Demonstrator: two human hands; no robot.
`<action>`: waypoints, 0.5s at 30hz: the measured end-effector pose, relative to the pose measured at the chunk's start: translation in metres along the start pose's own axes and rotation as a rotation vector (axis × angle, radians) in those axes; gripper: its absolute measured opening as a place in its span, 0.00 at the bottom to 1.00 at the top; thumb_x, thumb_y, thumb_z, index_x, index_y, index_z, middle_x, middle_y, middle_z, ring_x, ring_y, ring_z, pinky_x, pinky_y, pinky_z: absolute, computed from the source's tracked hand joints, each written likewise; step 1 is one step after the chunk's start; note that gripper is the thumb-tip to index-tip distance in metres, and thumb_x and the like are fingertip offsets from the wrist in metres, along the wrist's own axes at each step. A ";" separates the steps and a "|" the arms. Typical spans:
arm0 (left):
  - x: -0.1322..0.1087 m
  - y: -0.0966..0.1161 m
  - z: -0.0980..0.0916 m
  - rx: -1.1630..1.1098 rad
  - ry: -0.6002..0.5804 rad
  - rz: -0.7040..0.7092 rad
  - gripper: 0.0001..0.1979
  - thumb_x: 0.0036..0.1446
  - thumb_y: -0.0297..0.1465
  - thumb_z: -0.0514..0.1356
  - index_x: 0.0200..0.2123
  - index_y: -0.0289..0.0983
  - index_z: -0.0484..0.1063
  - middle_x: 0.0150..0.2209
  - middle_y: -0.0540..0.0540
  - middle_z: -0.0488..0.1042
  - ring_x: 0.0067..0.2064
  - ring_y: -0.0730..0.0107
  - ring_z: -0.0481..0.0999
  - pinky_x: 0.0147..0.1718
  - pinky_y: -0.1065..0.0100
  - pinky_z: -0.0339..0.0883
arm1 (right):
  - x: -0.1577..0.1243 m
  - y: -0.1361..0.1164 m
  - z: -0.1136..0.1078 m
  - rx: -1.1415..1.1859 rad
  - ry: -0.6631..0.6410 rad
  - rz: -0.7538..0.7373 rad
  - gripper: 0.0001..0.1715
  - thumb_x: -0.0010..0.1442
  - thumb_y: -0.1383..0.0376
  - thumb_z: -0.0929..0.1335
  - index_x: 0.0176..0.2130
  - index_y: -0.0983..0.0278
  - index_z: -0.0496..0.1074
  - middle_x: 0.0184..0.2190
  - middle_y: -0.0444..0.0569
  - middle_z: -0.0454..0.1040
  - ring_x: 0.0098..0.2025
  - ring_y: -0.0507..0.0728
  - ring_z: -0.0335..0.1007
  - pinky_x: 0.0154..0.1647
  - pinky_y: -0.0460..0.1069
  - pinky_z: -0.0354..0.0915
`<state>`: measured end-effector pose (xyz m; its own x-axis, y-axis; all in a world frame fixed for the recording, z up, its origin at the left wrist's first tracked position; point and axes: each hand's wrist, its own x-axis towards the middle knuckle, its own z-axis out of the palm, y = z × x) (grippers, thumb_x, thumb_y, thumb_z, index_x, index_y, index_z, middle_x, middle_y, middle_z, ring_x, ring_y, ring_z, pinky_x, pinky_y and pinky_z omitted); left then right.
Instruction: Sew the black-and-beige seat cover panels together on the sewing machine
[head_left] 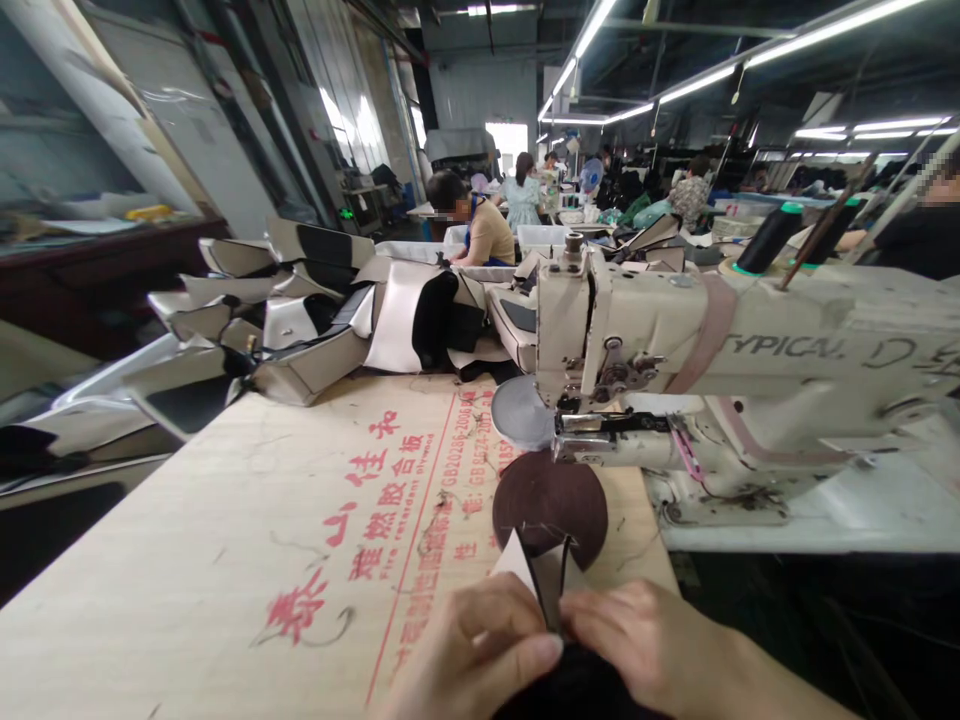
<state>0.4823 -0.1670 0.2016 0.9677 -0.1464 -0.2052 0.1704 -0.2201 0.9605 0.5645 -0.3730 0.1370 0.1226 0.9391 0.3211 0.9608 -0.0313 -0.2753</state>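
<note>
My left hand (472, 650) and my right hand (637, 640) pinch a folded cream and black material piece (547, 590) between their fingers at the bottom of the view. That piece overlaps the lower edge of a round dark brown material disc (551, 505) lying on the plywood work table (225, 560). Black material (570, 690) bulges below my hands. Ahead of the disc, a round grey piece (521, 412) sits by the presser foot of a cream industrial sewing machine (712, 350). Neither hand touches the machine.
Stacked cream and black upholstered pieces (315, 310) rise beyond the table's far edge. Black thread cones (772, 240) stand behind the machine. A seated co-worker (480, 225) works beyond the pile, and another person (915, 235) sits at the right edge. Further workstations fill the hall.
</note>
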 end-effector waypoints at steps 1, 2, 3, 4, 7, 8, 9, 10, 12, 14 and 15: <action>0.002 -0.004 0.000 -0.119 0.086 -0.048 0.16 0.54 0.42 0.58 0.23 0.35 0.68 0.27 0.49 0.66 0.30 0.74 0.66 0.31 0.74 0.63 | -0.002 0.001 0.001 0.003 0.027 0.005 0.21 0.57 0.77 0.55 0.49 0.72 0.63 0.45 0.58 0.71 0.46 0.56 0.69 0.43 0.47 0.68; 0.005 -0.009 -0.002 -0.221 0.165 -0.090 0.17 0.55 0.42 0.56 0.22 0.35 0.66 0.25 0.51 0.64 0.28 0.75 0.64 0.29 0.74 0.62 | -0.003 0.002 0.002 0.003 0.049 0.009 0.22 0.57 0.77 0.54 0.49 0.72 0.63 0.45 0.58 0.71 0.46 0.55 0.69 0.43 0.46 0.68; 0.006 -0.013 -0.004 -0.282 0.225 -0.122 0.18 0.55 0.43 0.56 0.23 0.35 0.65 0.24 0.51 0.63 0.28 0.75 0.63 0.30 0.74 0.62 | -0.004 0.002 0.003 0.002 0.067 0.009 0.23 0.57 0.77 0.54 0.50 0.72 0.63 0.46 0.58 0.71 0.47 0.55 0.69 0.43 0.46 0.68; 0.007 -0.016 -0.007 -0.293 0.260 -0.143 0.18 0.55 0.43 0.55 0.23 0.34 0.65 0.24 0.51 0.63 0.28 0.75 0.63 0.31 0.74 0.62 | -0.004 0.003 0.003 0.000 0.082 0.005 0.23 0.57 0.77 0.54 0.50 0.73 0.63 0.46 0.58 0.71 0.47 0.56 0.68 0.43 0.46 0.68; 0.005 -0.014 -0.005 -0.122 0.237 -0.159 0.17 0.56 0.44 0.54 0.26 0.35 0.68 0.26 0.51 0.65 0.30 0.73 0.64 0.32 0.73 0.62 | -0.002 0.003 0.001 0.015 0.106 -0.006 0.23 0.57 0.78 0.54 0.50 0.73 0.63 0.46 0.58 0.71 0.47 0.56 0.68 0.44 0.47 0.68; 0.003 -0.011 -0.001 -0.049 0.204 -0.135 0.16 0.55 0.43 0.55 0.28 0.36 0.69 0.29 0.50 0.66 0.32 0.72 0.65 0.32 0.73 0.62 | -0.001 0.002 -0.001 0.025 0.110 -0.008 0.23 0.57 0.78 0.54 0.50 0.73 0.63 0.45 0.58 0.72 0.47 0.56 0.69 0.44 0.47 0.68; 0.002 -0.007 0.005 -0.003 0.169 -0.092 0.14 0.55 0.42 0.56 0.29 0.36 0.70 0.32 0.49 0.67 0.34 0.71 0.66 0.34 0.73 0.62 | 0.001 0.002 -0.002 0.037 0.112 -0.005 0.23 0.57 0.78 0.54 0.49 0.73 0.64 0.44 0.57 0.72 0.46 0.57 0.69 0.43 0.47 0.69; 0.000 -0.004 0.011 0.006 0.136 -0.044 0.13 0.55 0.41 0.57 0.30 0.37 0.70 0.35 0.48 0.68 0.37 0.71 0.67 0.36 0.72 0.63 | 0.002 0.001 -0.003 0.049 0.113 -0.002 0.23 0.56 0.78 0.54 0.48 0.73 0.64 0.43 0.57 0.72 0.45 0.57 0.70 0.42 0.47 0.69; 0.000 0.000 0.021 -0.078 0.073 0.021 0.10 0.54 0.38 0.59 0.28 0.36 0.71 0.38 0.47 0.68 0.40 0.70 0.68 0.40 0.72 0.62 | 0.004 0.001 -0.005 0.076 0.116 0.013 0.22 0.56 0.78 0.54 0.46 0.73 0.65 0.42 0.57 0.73 0.43 0.57 0.71 0.40 0.47 0.70; 0.001 -0.004 0.023 -0.271 0.026 0.001 0.11 0.55 0.36 0.59 0.26 0.36 0.70 0.35 0.48 0.69 0.34 0.74 0.68 0.36 0.72 0.63 | 0.004 0.002 -0.005 0.088 0.138 0.032 0.21 0.56 0.78 0.54 0.47 0.73 0.65 0.42 0.57 0.73 0.42 0.56 0.71 0.40 0.47 0.70; 0.002 -0.009 0.021 -0.386 0.022 -0.022 0.11 0.55 0.37 0.58 0.26 0.36 0.70 0.33 0.49 0.69 0.32 0.75 0.68 0.33 0.72 0.63 | 0.003 0.002 -0.004 0.084 0.163 0.038 0.22 0.57 0.78 0.54 0.48 0.73 0.64 0.42 0.57 0.73 0.42 0.56 0.71 0.40 0.47 0.70</action>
<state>0.4790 -0.1852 0.1887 0.9659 -0.1244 -0.2270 0.2450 0.1568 0.9568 0.5680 -0.3715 0.1410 0.2038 0.8697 0.4496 0.9314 -0.0307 -0.3628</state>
